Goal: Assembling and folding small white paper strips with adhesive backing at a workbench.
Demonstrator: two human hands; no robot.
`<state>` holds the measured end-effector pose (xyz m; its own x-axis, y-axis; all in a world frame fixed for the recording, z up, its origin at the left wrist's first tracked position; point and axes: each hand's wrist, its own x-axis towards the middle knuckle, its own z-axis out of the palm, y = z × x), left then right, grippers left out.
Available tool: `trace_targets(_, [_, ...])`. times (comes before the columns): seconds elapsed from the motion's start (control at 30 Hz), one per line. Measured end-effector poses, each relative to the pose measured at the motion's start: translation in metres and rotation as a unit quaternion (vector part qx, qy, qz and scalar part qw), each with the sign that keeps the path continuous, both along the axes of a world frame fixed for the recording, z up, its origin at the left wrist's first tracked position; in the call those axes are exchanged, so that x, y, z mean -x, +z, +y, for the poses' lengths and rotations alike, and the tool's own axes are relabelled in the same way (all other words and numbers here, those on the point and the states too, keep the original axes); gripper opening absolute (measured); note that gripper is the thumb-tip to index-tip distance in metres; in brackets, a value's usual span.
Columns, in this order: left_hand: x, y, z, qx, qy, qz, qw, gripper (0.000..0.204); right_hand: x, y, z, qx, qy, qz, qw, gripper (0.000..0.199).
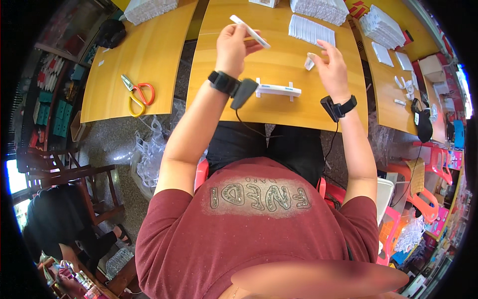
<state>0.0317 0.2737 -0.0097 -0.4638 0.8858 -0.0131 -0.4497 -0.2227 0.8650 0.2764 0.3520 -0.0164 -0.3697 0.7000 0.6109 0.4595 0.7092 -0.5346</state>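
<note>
My left hand [234, 47] is closed on a slim white box [250, 31], held tilted above the table between thumb and fingers. Over the table to the right is my right hand [331, 70], its thumb and fingers apart. Just below its thumb tip shows a small white piece [309, 62]; whether the thumb touches it I cannot tell. Nearer me, between the hands, a long white box or small bundle [279, 90] lies across two narrow white strips. Beyond my right hand, many slim white boxes [312, 31] lie side by side in a row.
Large white stacks [318, 10] stand at the table's far edge. Red-and-yellow-handled scissors [137, 94] lie on the left table [109, 74]. The right table bears more white stacks [382, 27]. Wrist devices on both arms trail black cables. A person [55, 224] sits at lower left.
</note>
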Motion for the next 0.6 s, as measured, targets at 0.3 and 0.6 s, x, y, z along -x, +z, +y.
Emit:
trace_targets(0.3, [-0.049,0.018,-0.025,-0.050,-0.041,0.147,0.987,0.021,0.055,0.040,-0.042,0.143,0.161,0.105,0.971,0.023])
trace_targets(0.6, [-0.036,0.022,-0.040,-0.043,-0.074,0.144,0.986,0.023,0.044,0.037,-0.042,0.199,0.172,0.064,0.963,0.015])
